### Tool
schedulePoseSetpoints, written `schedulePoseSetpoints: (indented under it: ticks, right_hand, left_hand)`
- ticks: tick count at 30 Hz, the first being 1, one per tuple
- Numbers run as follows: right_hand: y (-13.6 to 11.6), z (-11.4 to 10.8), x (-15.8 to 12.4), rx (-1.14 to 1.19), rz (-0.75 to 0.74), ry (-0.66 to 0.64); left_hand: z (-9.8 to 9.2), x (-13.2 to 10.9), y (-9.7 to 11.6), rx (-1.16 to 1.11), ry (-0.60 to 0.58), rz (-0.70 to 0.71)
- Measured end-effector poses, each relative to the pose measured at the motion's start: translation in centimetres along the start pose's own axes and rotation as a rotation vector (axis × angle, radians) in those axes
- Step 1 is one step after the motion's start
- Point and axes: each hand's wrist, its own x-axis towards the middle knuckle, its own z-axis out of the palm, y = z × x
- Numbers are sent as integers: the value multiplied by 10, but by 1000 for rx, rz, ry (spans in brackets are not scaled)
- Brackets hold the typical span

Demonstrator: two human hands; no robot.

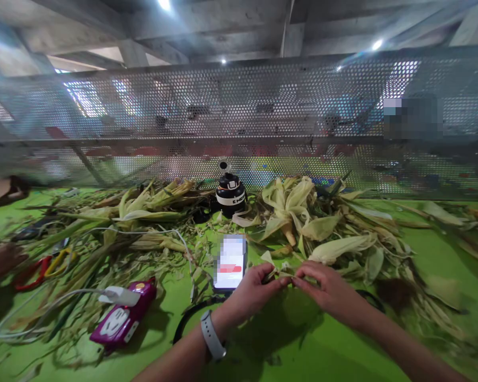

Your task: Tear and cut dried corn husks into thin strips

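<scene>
My left hand (pixel 254 291) and my right hand (pixel 326 289) meet over the green table (pixel 322 355), both pinched on a small piece of corn husk (pixel 281 273) between their fingertips. A grey watch band sits on my left wrist. Just left of my left hand lies a smartphone (pixel 230 262) with its screen lit. Beyond my hands lies a heap of pale corn husks (pixel 295 209), and a husked ear (pixel 340 248) rests right of it.
A magenta power strip (pixel 123 317) with a white plug and cable lies at the front left. Red and yellow scissors (pixel 43 265) lie among the leaves at left. A black-and-white bottle (pixel 230 195) stands by the perforated metal screen (pixel 239 116). Another person's hand (pixel 0 260) shows at far left.
</scene>
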Motion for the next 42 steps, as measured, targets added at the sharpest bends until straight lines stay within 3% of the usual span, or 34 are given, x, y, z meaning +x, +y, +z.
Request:
schedulePoseSetpoints:
  ticks: [6,15,22,33,42]
  right_hand:
    - [0,-15,3,13,17,2]
    - [14,-20,4,-13,-34,39]
    - [7,-18,3,34,-7,-14]
    - [8,-23,5,49,-24,-7]
    - [13,-20,5,18,-26,25]
  left_hand:
    - [-3,-2,0,36,-39,-95]
    - [-4,-5,8,18,-148,-82]
    - [0,-4,10,-42,-4,-112]
    - [1,-1,1,-90,29,-136]
    - [3,-3,6,-184,48,-123]
